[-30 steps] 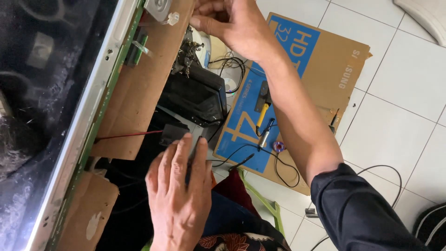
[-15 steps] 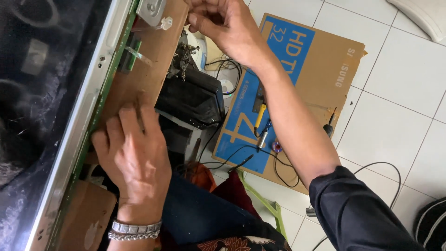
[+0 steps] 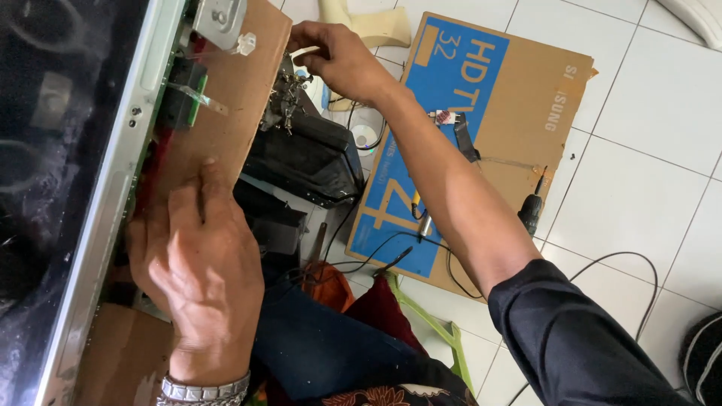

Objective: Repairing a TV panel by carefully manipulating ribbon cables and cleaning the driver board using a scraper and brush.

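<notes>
Okay, risk first: the brown cardboard sheet [image 3: 226, 98] lies against the back edge of the flat panel [image 3: 83, 188], and only two hands hold it there. If the left hand [image 3: 199, 271] eases its press, I'd expect the sheet to slide off toward the black housing [image 3: 308, 154] and drag the taped green board [image 3: 184, 94] with it. Loose black cables [image 3: 368, 248] underneath could snag.

Left hand: palm down, fingers spread flat on the sheet's lower half, pressing, not gripping. Right hand [image 3: 338, 60]: arm stretched across, fingers curled and pinched at the sheet's top edge.
</notes>
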